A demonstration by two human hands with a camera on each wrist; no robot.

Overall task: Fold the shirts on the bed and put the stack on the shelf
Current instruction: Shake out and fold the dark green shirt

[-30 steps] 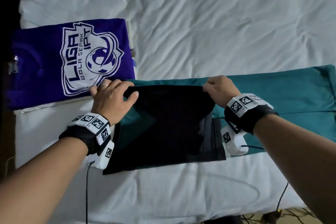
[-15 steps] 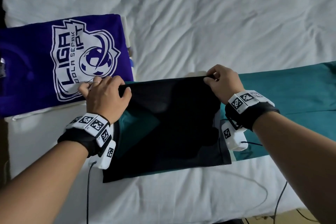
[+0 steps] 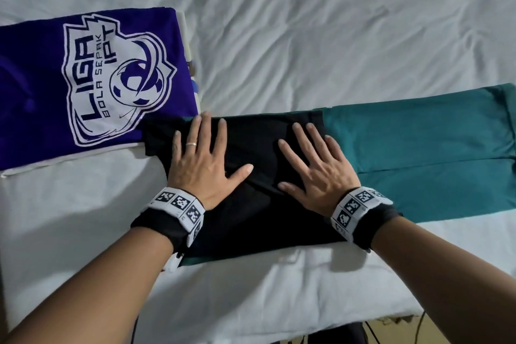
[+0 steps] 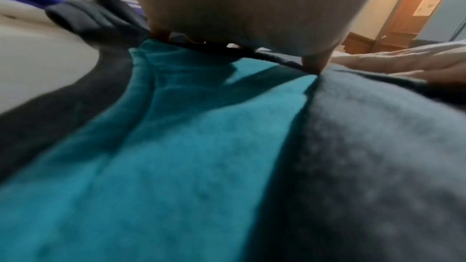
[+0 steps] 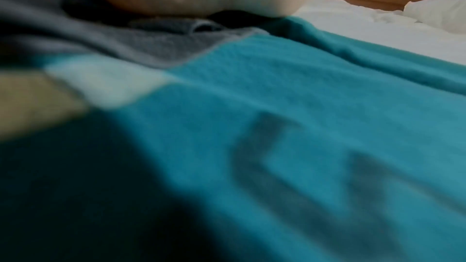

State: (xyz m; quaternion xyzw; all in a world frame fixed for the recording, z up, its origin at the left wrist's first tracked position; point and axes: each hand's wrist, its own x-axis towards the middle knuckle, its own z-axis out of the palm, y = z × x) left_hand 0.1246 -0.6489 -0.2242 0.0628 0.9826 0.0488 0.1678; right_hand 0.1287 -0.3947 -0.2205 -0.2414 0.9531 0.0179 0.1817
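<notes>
A teal shirt with a black part folded over it lies across the near part of the bed. My left hand lies flat with spread fingers on the left of the black part. My right hand lies flat the same way on its right, next to the teal fabric. A folded purple shirt with a white "LIGA" logo tops a stack at the left. In the left wrist view the palm presses on teal and dark cloth. In the right wrist view teal cloth fills the frame.
The white rumpled sheet covers the bed beyond and in front of the shirts. White folded cloth shows under the purple shirt. Cables hang below the near bed edge. A wooden door stands in the room.
Both hands have let go of the far edge of the black part that they pinched. They now lie flat and open on it, nearer to each other.
</notes>
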